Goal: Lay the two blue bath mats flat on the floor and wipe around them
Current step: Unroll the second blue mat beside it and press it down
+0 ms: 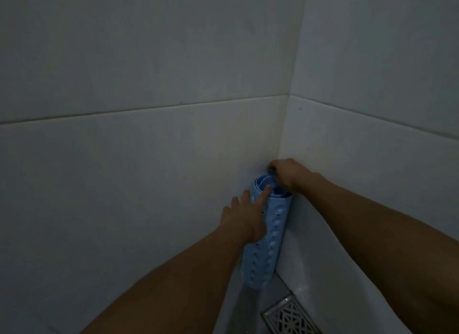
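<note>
Standing rolled in the corner, blue bath mats (269,234), suction-cupped, left hand (244,218) touching, right hand (285,173) gripping top.

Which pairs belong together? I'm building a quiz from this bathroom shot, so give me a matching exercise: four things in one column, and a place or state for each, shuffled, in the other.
Things:
1. rolled blue mat
2. left hand
3. right hand
4. floor drain

Places or states:
A. grips the top rim of the roll, fingers curled
B. metal grate set in the floor, below the roll
C. stands upright in the wall corner
D. rests against the roll's side, fingers straight

Pairs: 1-C, 2-D, 3-A, 4-B
</note>
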